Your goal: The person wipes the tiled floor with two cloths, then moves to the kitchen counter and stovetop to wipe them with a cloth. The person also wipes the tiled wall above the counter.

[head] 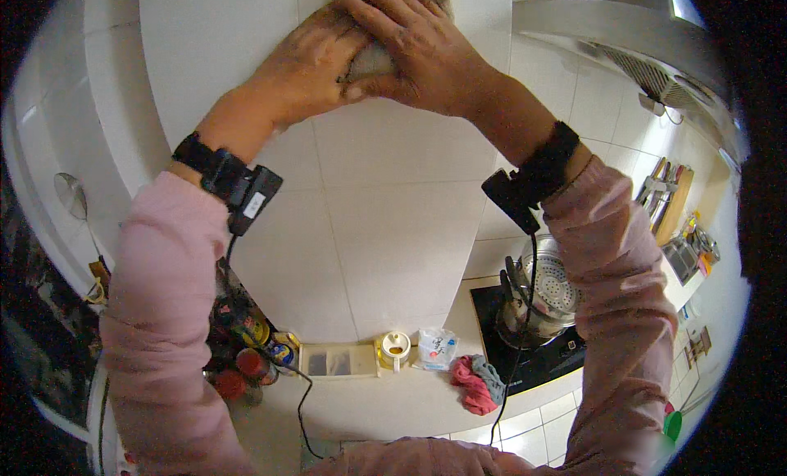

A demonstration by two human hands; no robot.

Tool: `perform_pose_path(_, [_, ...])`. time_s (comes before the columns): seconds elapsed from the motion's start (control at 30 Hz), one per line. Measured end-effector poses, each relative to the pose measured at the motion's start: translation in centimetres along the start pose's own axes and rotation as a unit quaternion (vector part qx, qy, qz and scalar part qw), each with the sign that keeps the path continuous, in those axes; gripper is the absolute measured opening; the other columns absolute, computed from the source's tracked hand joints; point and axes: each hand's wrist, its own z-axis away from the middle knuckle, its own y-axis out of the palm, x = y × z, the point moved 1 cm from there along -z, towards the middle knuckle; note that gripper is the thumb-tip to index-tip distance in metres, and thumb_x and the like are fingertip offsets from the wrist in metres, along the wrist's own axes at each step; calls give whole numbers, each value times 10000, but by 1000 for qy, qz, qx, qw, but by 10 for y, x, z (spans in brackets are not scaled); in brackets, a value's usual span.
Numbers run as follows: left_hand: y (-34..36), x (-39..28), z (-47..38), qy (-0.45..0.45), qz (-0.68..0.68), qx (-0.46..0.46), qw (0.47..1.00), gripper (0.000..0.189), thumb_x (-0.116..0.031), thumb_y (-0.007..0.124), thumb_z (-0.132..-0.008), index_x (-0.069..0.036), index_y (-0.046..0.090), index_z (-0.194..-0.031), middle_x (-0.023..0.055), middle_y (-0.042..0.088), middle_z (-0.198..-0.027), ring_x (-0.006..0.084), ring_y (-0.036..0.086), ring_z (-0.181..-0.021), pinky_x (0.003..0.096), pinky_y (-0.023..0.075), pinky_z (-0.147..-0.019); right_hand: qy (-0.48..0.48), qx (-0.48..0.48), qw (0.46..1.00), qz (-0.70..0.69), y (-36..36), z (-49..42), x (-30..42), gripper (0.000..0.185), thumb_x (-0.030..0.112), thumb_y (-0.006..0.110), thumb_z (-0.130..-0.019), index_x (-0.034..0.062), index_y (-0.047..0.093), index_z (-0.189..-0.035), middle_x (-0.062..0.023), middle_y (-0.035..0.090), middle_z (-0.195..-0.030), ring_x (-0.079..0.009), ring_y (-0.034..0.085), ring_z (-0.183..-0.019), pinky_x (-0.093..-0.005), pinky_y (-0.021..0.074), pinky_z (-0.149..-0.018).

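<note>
Both hands are raised high against a white tiled wall (393,230), at the top of the head view. My left hand (320,64) and my right hand (427,55) meet over a bunched greyish cloth (373,63). Part of the cloth shows between the thumbs, and a darker fold sticks out above the right fingers. My right fingers lie across the left ones, so the left fingertips are largely hidden. Each wrist wears a black strap with a small black device and a cable hanging from it.
Below, a counter (369,408) holds bottles (255,328), red-lidded jars (249,362), a seasoning box (338,360), a lidded pot (395,347), a white packet (438,348) and red and grey cloths (476,384). A steamer pot (541,304) stands on the black cooktop (492,304). A range hood (639,64) juts out upper right.
</note>
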Motion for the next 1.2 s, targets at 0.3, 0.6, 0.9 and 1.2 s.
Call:
perform_pose_path(0.3, [-78, 58, 9, -57, 270, -154, 949, 515, -50, 625, -929, -3, 554, -1437, 190, 549, -1486, 356, 499, -1401, 447, 365, -1186, 1, -47, 996, -79, 15, 18, -10, 826, 394, 824, -810, -32, 520, -1449, -286, 425, -1552, -465, 402, -1456, -573, 362, -1179])
perform_pose_path(0.6, [-44, 134, -49, -134, -278, -82, 947, 567, -246, 525, -1094, -71, 351, -1605, 182, 291, -1689, 370, 294, -1551, 444, 273, -1259, 19, -75, 988, -134, 33, 50, 20, 723, 245, 799, -797, 6, 542, -1429, -266, 495, -1470, -452, 464, -1371, -598, 380, -1126])
perform_pose_path(0.9, [-31, 122, -41, -87, -317, -154, 932, 547, -298, 477, -1107, -65, 385, -1593, 219, 372, -1641, 394, 330, -1525, 478, 263, -1256, 30, 25, 973, -229, 68, 147, 97, 927, 292, 871, -601, 45, 560, -1437, -196, 498, -1526, -351, 525, -1337, -546, 437, -1053])
perform_pose_path(1.2, [-30, 110, -42, -84, -298, -165, 936, 548, -286, 480, -1101, -24, 397, -1575, 230, 399, -1619, 396, 354, -1510, 482, 268, -1251, -27, 158, 935, -317, 115, 264, 181, 567, 220, 730, -796, 27, 640, -1322, -112, 620, -1386, -247, 661, -1097, -384, 552, -880])
